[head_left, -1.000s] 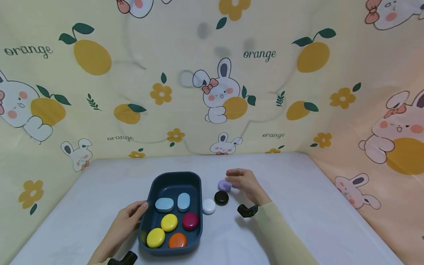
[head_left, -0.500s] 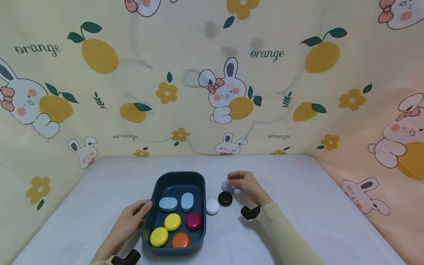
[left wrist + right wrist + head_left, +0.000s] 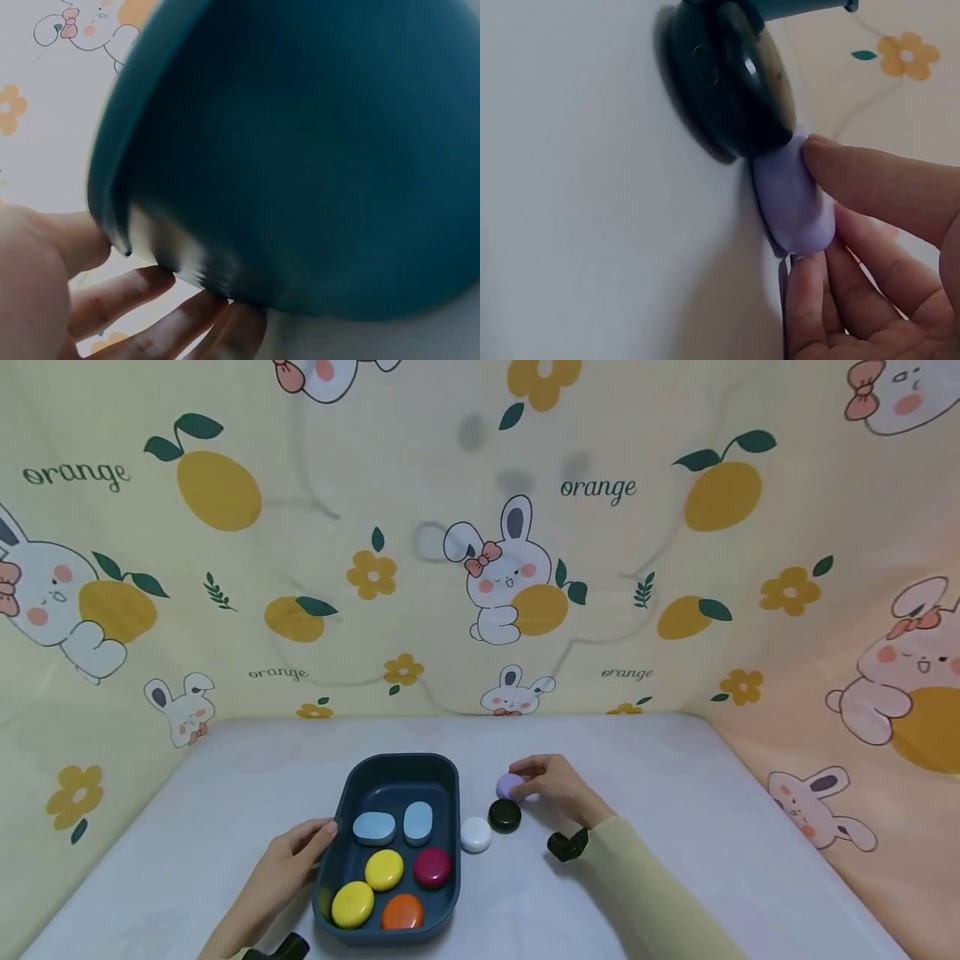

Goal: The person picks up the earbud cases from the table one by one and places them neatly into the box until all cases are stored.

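My right hand [image 3: 562,789] pinches a light purple rounded disc [image 3: 509,787] on the white table; in the right wrist view the thumb presses its face and the fingers meet its edge. The purple disc [image 3: 795,196] stays beside a glossy black disc [image 3: 505,816], which partly covers it in that view. A white disc [image 3: 476,835] lies close to the tray's right side. With the thumb over the rim and fingers on the outer wall, my left hand [image 3: 288,858] grips the dark blue tray [image 3: 397,758] by its left side, seen also as the blue wall [image 3: 300,187].
Inside the tray are two pale blue ovals [image 3: 373,828], two yellow discs [image 3: 384,870], a dark red disc [image 3: 432,868] and an orange disc [image 3: 402,912]. Behind the table [image 3: 637,752] hangs a cloth [image 3: 420,468] printed with rabbits and oranges.
My right hand has come down onto the purple disc and its fingers have closed on it. The left hand keeps its hold on the tray. The head view has shifted slightly.
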A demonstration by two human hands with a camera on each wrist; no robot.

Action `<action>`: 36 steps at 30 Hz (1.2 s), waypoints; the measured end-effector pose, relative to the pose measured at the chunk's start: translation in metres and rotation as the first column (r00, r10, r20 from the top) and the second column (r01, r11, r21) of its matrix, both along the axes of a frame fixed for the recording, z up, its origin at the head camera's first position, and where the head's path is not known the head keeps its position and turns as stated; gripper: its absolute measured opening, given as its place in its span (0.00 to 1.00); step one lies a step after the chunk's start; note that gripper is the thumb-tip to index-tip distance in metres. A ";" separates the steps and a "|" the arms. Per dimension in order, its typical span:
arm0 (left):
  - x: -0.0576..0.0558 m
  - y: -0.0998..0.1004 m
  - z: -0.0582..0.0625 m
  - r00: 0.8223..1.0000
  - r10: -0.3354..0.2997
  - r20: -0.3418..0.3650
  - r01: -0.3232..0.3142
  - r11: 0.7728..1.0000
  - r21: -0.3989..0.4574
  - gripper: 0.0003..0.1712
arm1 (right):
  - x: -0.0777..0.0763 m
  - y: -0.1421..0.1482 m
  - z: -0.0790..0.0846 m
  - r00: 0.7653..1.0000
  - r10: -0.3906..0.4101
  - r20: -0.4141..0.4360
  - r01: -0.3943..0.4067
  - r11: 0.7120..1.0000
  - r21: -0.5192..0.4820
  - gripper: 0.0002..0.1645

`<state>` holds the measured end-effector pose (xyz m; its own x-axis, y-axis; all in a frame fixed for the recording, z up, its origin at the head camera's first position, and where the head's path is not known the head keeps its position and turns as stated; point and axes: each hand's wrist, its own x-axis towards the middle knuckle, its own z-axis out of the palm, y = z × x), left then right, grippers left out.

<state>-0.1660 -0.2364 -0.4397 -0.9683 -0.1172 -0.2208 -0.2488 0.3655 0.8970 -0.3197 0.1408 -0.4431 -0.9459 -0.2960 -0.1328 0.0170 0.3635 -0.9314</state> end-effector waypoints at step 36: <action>0.001 -0.002 -0.002 1.000 -0.001 -0.019 0.001 1.000 0.007 0.41 | -0.004 0.000 -0.001 0.994 0.064 -0.093 -0.048 0.985 0.163 0.28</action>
<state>-0.1649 -0.2381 -0.4419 -0.9725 -0.1149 -0.2028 -0.2310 0.3594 0.9041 -0.3233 0.1403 -0.4440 -0.9391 -0.3316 -0.0903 -0.0961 0.5057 -0.8573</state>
